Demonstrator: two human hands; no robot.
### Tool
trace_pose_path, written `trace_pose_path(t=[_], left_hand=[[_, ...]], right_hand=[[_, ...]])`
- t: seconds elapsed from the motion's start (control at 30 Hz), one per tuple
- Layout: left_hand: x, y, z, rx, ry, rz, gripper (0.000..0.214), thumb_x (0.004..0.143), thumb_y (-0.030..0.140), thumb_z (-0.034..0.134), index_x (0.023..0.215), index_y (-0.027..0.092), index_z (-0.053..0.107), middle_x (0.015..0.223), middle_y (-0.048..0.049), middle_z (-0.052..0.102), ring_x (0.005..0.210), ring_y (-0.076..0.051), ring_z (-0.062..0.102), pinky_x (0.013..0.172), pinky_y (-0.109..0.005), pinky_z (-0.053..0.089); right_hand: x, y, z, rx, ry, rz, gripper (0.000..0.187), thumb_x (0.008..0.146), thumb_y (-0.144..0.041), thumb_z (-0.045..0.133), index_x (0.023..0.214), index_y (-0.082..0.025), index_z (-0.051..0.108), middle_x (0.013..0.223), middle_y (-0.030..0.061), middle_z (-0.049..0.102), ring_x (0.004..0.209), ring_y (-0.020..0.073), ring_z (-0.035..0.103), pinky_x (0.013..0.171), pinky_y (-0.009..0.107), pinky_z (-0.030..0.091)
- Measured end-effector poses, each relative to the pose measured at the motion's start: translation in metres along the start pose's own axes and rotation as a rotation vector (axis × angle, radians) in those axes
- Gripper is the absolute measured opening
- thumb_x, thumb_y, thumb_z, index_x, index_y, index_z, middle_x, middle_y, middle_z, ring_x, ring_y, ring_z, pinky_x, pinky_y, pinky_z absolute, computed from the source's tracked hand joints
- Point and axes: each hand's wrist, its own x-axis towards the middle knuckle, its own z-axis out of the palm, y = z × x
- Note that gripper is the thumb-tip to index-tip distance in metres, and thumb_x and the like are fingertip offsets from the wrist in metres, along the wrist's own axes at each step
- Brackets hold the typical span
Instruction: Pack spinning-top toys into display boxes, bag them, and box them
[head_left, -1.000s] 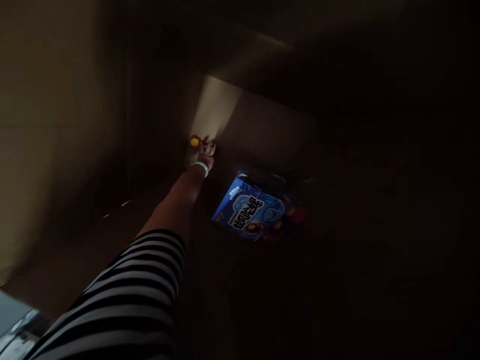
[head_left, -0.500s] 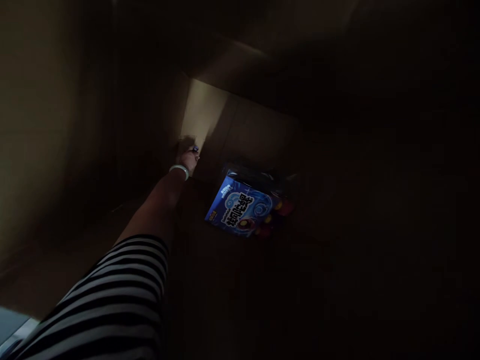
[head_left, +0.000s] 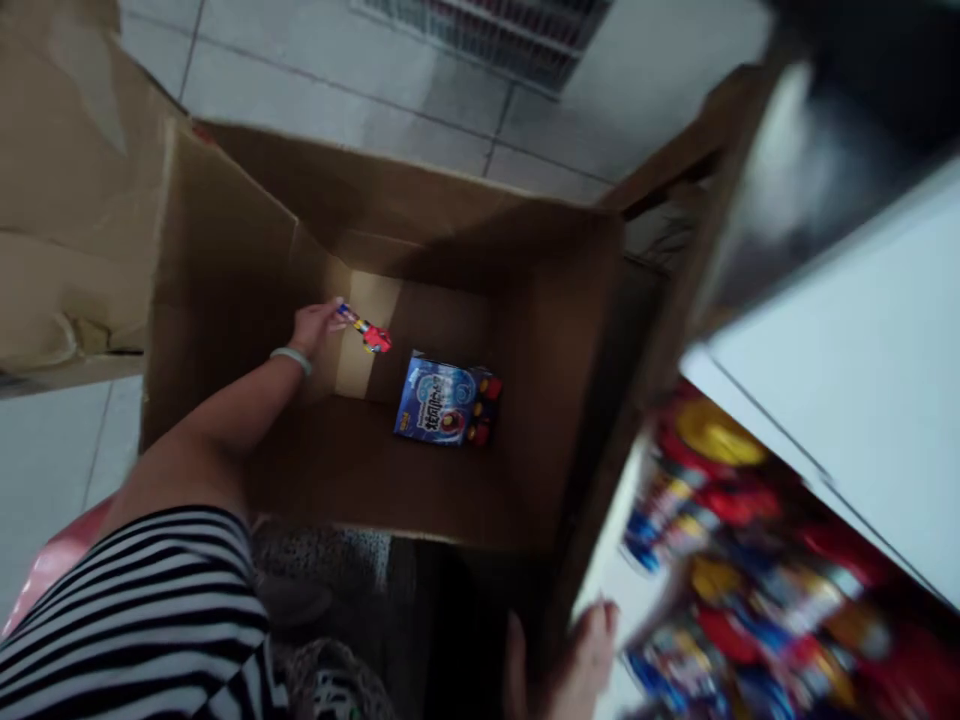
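Note:
My left hand (head_left: 319, 325), with a pale bracelet at the wrist, reaches into a deep cardboard box (head_left: 405, 500). Its fingertips pinch the blue end of a small red-and-blue toy (head_left: 373, 337), whose red, round end points down and right. On the floor of the carton lies a blue printed box (head_left: 435, 400) with red and yellow pieces along its right side, apart from the hand. My right hand (head_left: 566, 660) is at the bottom edge, blurred, thumb and fingers apart. It is beside the white table edge, near a heap of similar colourful items (head_left: 750, 580).
A wooden table frame (head_left: 637, 400) runs along the carton's right side. White panels (head_left: 840, 350) stand above the heap. Cardboard flaps (head_left: 82, 200) spread at left, and a pink seat edge (head_left: 64, 555) shows below. Beyond are floor tiles (head_left: 300, 90) and a wire crate (head_left: 510, 35).
The view has drawn back from the dark carton interior, so its rim and the table now show. My left hand still holds the toy, now more visible. My right hand has come into view.

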Motion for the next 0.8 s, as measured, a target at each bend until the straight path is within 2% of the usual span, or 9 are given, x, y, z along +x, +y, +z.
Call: trace_pose_path(t=[0.03, 0.1, 0.23, 0.33, 0.43, 0.57, 0.63, 0.7, 0.8], left_hand=[[-0.017, 0.017, -0.005, -0.102, -0.064, -0.004, 0.025, 0.088, 0.031, 0.058, 0.071, 0.014, 0.066, 0.082, -0.0071, 0.075, 0.090, -0.021, 0.074, 0.088, -0.037, 0.061], [-0.057, 0.052, -0.013, -0.257, -0.193, 0.041, 0.031, 0.089, 0.031, 0.056, 0.062, 0.017, 0.061, 0.083, -0.0010, 0.077, 0.104, -0.023, 0.071, 0.092, -0.040, 0.059], [-0.165, 0.117, -0.009, -0.481, -0.405, 0.237, 0.047, 0.092, 0.029, 0.047, 0.048, 0.016, 0.042, 0.090, 0.0143, 0.077, 0.123, -0.019, 0.064, 0.091, -0.030, 0.058], [-0.264, 0.146, 0.024, -0.427, -0.539, 0.328, 0.035, 0.095, 0.029, 0.040, 0.066, 0.023, 0.060, 0.107, 0.0117, 0.076, 0.119, -0.018, 0.068, 0.086, -0.029, 0.061], [-0.355, 0.154, 0.084, -0.392, -0.709, 0.494, 0.032, 0.099, 0.034, 0.037, 0.098, 0.025, 0.067, 0.123, 0.0017, 0.072, 0.122, -0.022, 0.066, 0.090, -0.034, 0.062], [-0.459, 0.150, 0.169, -0.329, -0.885, 0.686, 0.035, 0.104, 0.030, 0.033, 0.115, 0.018, 0.064, 0.129, -0.0081, 0.069, 0.124, -0.022, 0.064, 0.095, -0.034, 0.059], [-0.496, 0.148, 0.192, -0.196, -0.885, 0.735, 0.029, 0.102, 0.030, 0.041, 0.110, 0.014, 0.064, 0.123, -0.0102, 0.070, 0.118, -0.020, 0.066, 0.090, -0.030, 0.058], [-0.517, 0.146, 0.192, -0.075, -0.828, 0.769, 0.027, 0.097, 0.036, 0.052, 0.100, 0.013, 0.065, 0.113, -0.0107, 0.072, 0.106, -0.019, 0.068, 0.083, -0.027, 0.056], [-0.520, 0.138, 0.154, 0.029, -0.760, 0.830, 0.039, 0.092, 0.051, 0.055, 0.083, 0.014, 0.062, 0.093, -0.0082, 0.070, 0.087, -0.016, 0.064, 0.074, -0.025, 0.050]], right_hand=[[-0.005, -0.005, 0.006, -0.031, 0.023, 0.037, 0.096, 0.090, -0.044, 0.058, 0.162, -0.035, -0.006, 0.170, 0.0014, 0.013, 0.153, 0.0384, 0.023, 0.103, 0.067, 0.053], [-0.006, -0.013, 0.015, -0.053, 0.013, 0.034, 0.092, 0.095, -0.034, 0.050, 0.162, -0.028, -0.012, 0.169, 0.0084, 0.016, 0.154, 0.0365, 0.023, 0.111, 0.064, 0.047], [0.006, -0.018, 0.016, -0.047, 0.007, -0.013, 0.079, 0.098, -0.029, 0.046, 0.163, -0.014, 0.004, 0.164, 0.0208, 0.029, 0.156, 0.0354, 0.019, 0.119, 0.062, 0.033], [0.006, -0.027, 0.010, 0.036, -0.006, 0.034, 0.065, 0.097, -0.024, 0.047, 0.158, -0.011, 0.029, 0.165, 0.0199, 0.026, 0.156, 0.0342, 0.017, 0.122, 0.058, 0.027], [-0.016, -0.039, -0.001, 0.118, 0.004, -0.048, 0.061, 0.094, -0.019, 0.051, 0.153, -0.014, 0.040, 0.166, 0.0182, 0.026, 0.156, 0.0351, 0.016, 0.122, 0.060, 0.024], [-0.090, -0.035, -0.024, 0.213, 0.017, -0.229, 0.052, 0.094, -0.021, 0.056, 0.145, -0.017, 0.051, 0.161, 0.0156, 0.038, 0.152, 0.0321, 0.029, 0.121, 0.056, 0.031], [-0.144, -0.022, -0.035, 0.268, 0.043, -0.246, 0.046, 0.094, -0.021, 0.057, 0.139, -0.017, 0.057, 0.153, 0.0155, 0.049, 0.144, 0.0300, 0.043, 0.117, 0.053, 0.038], [-0.205, -0.005, -0.041, 0.343, 0.091, -0.219, 0.041, 0.095, -0.019, 0.054, 0.135, -0.018, 0.061, 0.145, 0.0153, 0.058, 0.136, 0.0280, 0.053, 0.113, 0.049, 0.044], [-0.303, 0.015, -0.033, 0.563, 0.175, -0.055, 0.040, 0.099, -0.028, 0.049, 0.136, -0.022, 0.062, 0.140, 0.0132, 0.062, 0.131, 0.0254, 0.058, 0.113, 0.046, 0.047]])
